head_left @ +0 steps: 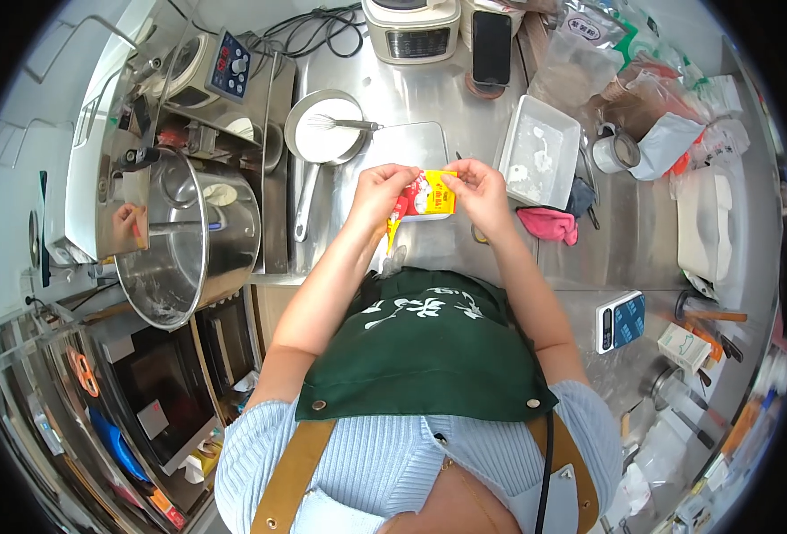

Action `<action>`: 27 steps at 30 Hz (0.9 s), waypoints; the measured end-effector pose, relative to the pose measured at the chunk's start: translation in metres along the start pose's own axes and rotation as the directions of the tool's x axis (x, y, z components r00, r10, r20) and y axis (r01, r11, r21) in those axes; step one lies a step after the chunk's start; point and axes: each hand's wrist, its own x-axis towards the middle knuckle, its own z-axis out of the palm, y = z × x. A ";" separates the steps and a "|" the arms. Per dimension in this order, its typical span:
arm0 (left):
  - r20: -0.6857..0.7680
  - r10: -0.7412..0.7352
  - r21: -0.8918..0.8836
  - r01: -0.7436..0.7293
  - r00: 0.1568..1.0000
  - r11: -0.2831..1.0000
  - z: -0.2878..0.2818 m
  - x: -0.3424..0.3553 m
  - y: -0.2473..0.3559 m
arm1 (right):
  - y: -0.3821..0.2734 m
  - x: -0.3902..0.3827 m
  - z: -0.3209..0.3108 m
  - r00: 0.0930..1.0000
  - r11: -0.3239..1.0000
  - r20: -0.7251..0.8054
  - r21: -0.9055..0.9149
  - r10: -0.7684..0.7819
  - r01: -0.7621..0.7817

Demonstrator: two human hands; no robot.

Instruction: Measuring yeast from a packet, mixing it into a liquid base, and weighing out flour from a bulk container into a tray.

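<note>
My left hand (379,198) and my right hand (484,199) pinch a small red and yellow packet (427,198) from its two sides, in front of my apron. A narrow yellow strip hangs from the packet's left end, below my left fingers. Whether the packet is open cannot be made out. Under and beyond it lies a flat, shiny rectangular tray (416,138), partly hidden by my hands. To the left of my left hand stands a long-handled pan (305,191) with white contents and a whisk (344,123) resting across it.
A whitish rectangular container (520,190) stands right of my hands, with a pink cloth (549,224) near it. A large steel mixing bowl (233,233) is at left. A phone (491,49) stands at the back. Bags, a metal cup (614,151) and a small scale (605,327) sit farther right.
</note>
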 end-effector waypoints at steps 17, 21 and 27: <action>-0.108 0.149 0.016 -0.149 0.983 0.989 0.002 0.000 -0.008 | 0.012 -0.001 -0.001 0.966 0.985 -0.249 -0.171 -0.073 0.031; 0.044 0.691 0.576 -0.584 0.721 0.573 0.015 -0.010 -0.016 | -0.011 -0.007 0.012 0.964 0.954 -0.070 0.181 0.256 -0.240; 0.301 0.666 0.627 -0.668 0.683 0.402 0.024 -0.019 -0.034 | 0.004 -0.005 0.008 0.974 0.926 0.030 0.305 0.224 -0.222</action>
